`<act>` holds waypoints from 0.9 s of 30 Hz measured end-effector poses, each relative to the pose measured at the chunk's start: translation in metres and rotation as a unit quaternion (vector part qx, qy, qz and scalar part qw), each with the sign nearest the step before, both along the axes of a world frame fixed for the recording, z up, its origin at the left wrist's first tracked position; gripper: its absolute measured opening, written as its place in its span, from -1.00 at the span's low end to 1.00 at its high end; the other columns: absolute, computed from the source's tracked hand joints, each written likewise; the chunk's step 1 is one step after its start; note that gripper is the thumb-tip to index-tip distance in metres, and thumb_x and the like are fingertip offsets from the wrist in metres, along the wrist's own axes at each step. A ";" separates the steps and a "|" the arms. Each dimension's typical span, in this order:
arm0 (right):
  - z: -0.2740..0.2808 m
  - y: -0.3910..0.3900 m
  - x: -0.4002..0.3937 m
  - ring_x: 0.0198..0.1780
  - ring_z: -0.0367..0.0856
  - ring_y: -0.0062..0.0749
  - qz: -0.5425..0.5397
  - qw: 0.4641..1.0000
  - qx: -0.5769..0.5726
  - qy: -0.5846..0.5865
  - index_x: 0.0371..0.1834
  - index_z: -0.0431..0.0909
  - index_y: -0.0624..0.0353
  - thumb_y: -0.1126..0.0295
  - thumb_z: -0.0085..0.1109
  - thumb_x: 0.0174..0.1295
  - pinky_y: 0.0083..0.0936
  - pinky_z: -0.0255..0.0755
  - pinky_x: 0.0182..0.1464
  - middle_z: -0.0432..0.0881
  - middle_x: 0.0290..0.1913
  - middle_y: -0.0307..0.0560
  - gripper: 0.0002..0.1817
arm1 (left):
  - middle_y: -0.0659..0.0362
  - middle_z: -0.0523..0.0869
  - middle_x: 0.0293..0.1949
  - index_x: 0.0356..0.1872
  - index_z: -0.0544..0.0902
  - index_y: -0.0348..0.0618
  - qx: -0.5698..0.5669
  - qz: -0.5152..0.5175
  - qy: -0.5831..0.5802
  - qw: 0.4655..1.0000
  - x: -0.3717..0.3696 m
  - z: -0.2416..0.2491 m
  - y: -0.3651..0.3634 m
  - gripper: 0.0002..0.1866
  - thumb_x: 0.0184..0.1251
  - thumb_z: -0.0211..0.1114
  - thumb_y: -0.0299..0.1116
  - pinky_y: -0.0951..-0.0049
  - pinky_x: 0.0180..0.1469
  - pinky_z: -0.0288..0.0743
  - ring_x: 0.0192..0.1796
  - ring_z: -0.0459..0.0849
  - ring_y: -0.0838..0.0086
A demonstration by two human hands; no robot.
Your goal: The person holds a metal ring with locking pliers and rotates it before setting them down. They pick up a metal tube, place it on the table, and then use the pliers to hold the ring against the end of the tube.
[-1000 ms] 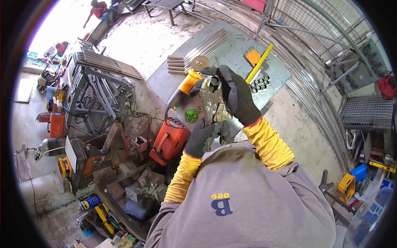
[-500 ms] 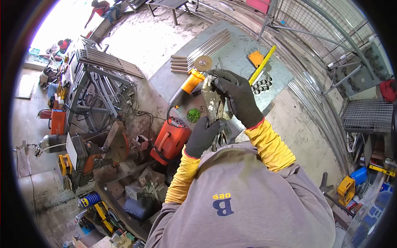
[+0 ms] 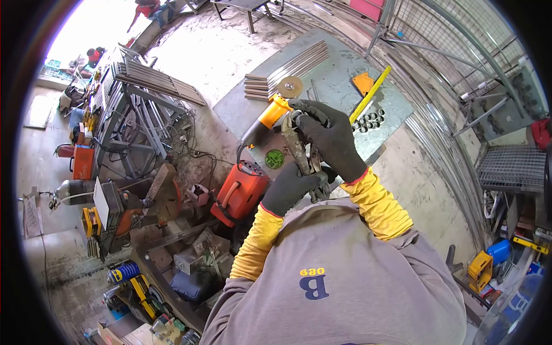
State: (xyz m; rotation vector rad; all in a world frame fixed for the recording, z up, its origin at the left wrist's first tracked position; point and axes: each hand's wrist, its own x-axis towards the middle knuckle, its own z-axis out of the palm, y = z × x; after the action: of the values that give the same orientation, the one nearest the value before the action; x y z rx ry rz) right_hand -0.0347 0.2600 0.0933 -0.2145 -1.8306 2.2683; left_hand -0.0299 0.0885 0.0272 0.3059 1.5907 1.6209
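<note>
A pair of worn metal locking pliers [image 3: 294, 141] is held up in front of my chest, jaws pointing away from me. My left hand [image 3: 292, 188], in a dark glove, is closed around the handles at the lower end. Up at the jaws, my right hand [image 3: 334, 138], gloved too, pinches the tool; its fingers hide the jaw tips and whatever may sit in them. Just beyond the pliers lies an orange angle grinder [image 3: 269, 119] with a round disc [image 3: 290, 87], on a grey metal sheet [image 3: 233, 112].
On the sheet are flat metal bars [image 3: 296, 63], several short tube rings [image 3: 368, 121], a yellow level [image 3: 371, 95] and an orange magnetic square [image 3: 362, 83]. A red welding machine [image 3: 238, 192] stands at left. Steel frames [image 3: 138, 109] and a cut-off saw [image 3: 155, 198] are further left.
My left hand has closed further round the handles, and the pliers have tilted slightly. My right hand stays at the jaws. The whole view has shifted a little.
</note>
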 end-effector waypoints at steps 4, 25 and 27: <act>-0.003 0.005 0.000 -0.07 0.70 -0.69 0.019 1.000 0.005 -0.010 0.35 0.72 0.28 0.44 0.24 0.51 -0.63 0.62 0.01 0.82 -0.02 -0.23 -0.60 | 0.13 0.84 -0.05 0.17 0.72 -0.41 0.016 -0.008 -0.034 0.999 -0.001 -0.005 -0.001 -0.65 0.42 0.41 -0.49 0.37 0.02 0.68 -0.08 0.78 0.48; 0.027 0.041 -0.019 -0.10 0.70 -0.65 0.163 0.984 0.072 0.013 0.42 0.67 0.28 0.40 0.25 0.49 -0.61 0.60 0.03 0.80 -0.05 -0.22 -0.53 | 0.02 0.75 0.20 0.58 0.39 -0.34 0.203 0.060 -0.167 0.963 -0.003 -0.060 -0.036 -0.17 0.23 0.48 -0.54 0.27 0.16 0.67 0.10 0.77 0.31; 0.024 0.046 -0.025 -0.09 0.70 -0.65 0.180 0.982 0.052 0.026 0.48 0.63 0.26 0.42 0.23 0.48 -0.60 0.60 0.02 0.78 -0.06 -0.24 -0.49 | -0.07 0.67 0.31 0.61 0.35 -0.32 0.217 0.063 -0.179 0.957 -0.003 -0.061 -0.042 -0.09 0.18 0.52 -0.48 0.01 0.34 0.53 0.27 0.70 0.13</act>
State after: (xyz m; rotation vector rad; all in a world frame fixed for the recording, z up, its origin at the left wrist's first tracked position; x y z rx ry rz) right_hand -0.0593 0.3058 0.1178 0.2080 -2.0938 2.3638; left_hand -0.0329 0.0462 -0.0337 0.1264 0.9906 1.9911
